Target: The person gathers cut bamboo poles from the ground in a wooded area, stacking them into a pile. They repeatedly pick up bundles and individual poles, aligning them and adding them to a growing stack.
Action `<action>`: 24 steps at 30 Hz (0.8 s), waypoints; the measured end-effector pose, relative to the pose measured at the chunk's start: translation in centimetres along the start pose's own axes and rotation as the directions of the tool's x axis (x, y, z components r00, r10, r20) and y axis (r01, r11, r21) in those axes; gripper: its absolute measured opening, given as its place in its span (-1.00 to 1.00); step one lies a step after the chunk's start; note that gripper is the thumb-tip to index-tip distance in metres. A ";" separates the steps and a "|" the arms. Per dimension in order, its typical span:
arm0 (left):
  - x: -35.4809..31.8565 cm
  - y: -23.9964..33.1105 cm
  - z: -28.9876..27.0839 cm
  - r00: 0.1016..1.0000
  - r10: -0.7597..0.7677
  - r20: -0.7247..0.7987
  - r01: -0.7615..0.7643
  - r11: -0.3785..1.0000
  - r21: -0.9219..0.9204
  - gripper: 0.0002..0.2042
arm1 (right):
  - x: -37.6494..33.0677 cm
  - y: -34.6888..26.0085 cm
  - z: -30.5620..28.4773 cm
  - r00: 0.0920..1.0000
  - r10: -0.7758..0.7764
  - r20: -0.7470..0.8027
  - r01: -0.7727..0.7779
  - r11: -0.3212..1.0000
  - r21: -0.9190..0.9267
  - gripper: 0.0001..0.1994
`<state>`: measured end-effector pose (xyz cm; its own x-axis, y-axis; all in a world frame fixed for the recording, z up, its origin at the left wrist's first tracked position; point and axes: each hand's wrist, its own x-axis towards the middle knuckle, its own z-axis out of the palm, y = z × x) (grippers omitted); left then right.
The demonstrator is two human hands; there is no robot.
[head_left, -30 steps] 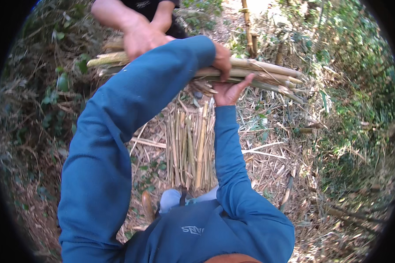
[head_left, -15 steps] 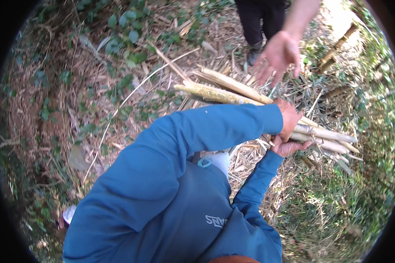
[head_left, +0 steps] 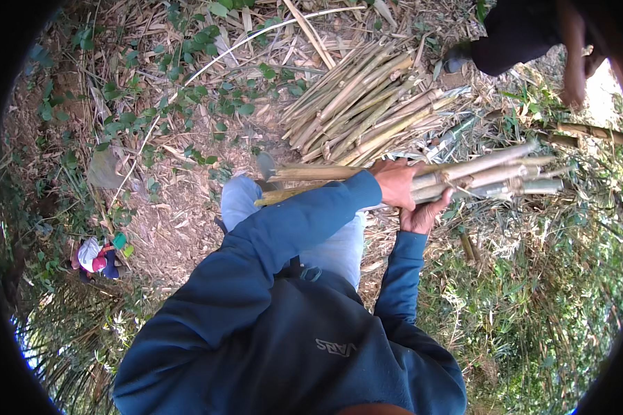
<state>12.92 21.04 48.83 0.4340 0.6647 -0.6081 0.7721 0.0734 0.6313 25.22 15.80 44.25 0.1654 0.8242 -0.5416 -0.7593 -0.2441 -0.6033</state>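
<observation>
A bundle of bamboo sticks [head_left: 471, 174] lies across both my hands, its ends pointing left and right. My left hand [head_left: 396, 183] is closed over the top of the bundle at about its middle. Just to the right, my right hand [head_left: 426, 213] grips it from the near side, fingers curled around the sticks. On the ground beyond my hands lies a larger pile of cut bamboo sticks [head_left: 363, 100]. A small grey rounded thing [head_left: 265, 166] shows at the bundle's left end; I cannot make out what it is.
A co-worker in dark trousers [head_left: 522, 38] stands at the far right, an arm hanging down. Another person [head_left: 97, 259] is farther off at the left. A long thin pale stem [head_left: 158, 117] crosses the leafy ground. A cut pole [head_left: 595, 131] lies at the right.
The bundle has come closer to me and turned more level. The co-worker's outstretched hand has drawn away to the right. The pile on the ground now shows, and my view has shifted.
</observation>
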 end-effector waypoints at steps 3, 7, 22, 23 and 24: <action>-0.6 -5.5 -2.9 0.992 -0.124 -0.037 0.120 0.989 -0.086 -0.04 | 2.6 4.6 3.6 0.988 0.138 0.063 -0.137 0.990 -0.024 -0.19; -0.4 -15.1 -7.2 0.958 -0.254 -0.137 0.210 0.939 -0.271 -0.06 | 8.0 12.4 9.5 0.945 0.286 0.156 -0.271 0.956 -0.110 -0.31; 22.4 -56.3 -11.0 0.967 -0.232 -0.107 0.132 0.812 -0.568 -0.36 | 36.9 45.3 12.2 0.810 0.545 0.217 -0.490 0.831 -0.263 -0.41; 23.2 -57.1 -11.6 0.969 -0.247 0.011 0.212 0.810 -0.547 -0.33 | 38.2 46.4 11.3 0.796 0.575 0.190 -0.508 0.804 -0.308 -0.41; 25.1 -59.0 -10.8 0.965 -0.258 0.044 0.242 0.817 -0.524 -0.25 | 39.4 47.4 10.3 0.806 0.564 0.181 -0.490 0.806 -0.332 -0.41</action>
<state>-26.75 41.45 1.50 0.2396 0.5900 -0.7710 0.4923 0.6106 0.6203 -10.80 41.97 0.33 -0.4092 0.6189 -0.6705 -0.4845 -0.7700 -0.4151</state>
